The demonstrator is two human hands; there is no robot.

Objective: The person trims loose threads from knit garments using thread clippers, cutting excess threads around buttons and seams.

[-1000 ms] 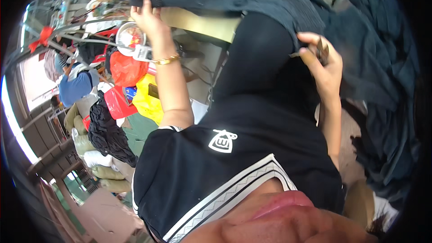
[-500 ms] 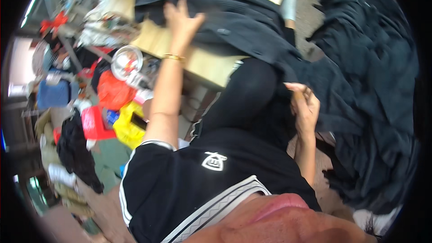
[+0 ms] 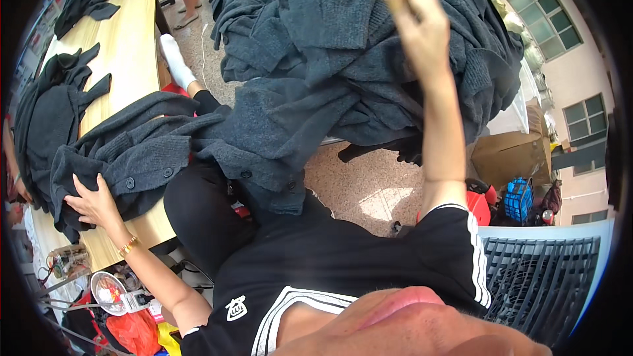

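A: Which way does the grey cardigan [image 3: 165, 151] run?

B: Its long axis goes from the wooden tabletop [image 3: 128, 46] at the left, off the edge and across the person's lap toward the big heap of grey knitwear [image 3: 369, 46]; the buttoned front faces up.

A: What differs from half a second ago?

B: The view has swung round. The left hand [image 3: 95, 203], then raised on the cloth, now lies low on the garment; the right hand [image 3: 419, 23], then low by the thigh, is lifted high.

A: And the hands?

B: The left is spread flat, fingers open, pressing the cardigan's end on the tabletop. The right is blurred, fingers pinched together; whether it holds something can't be told.
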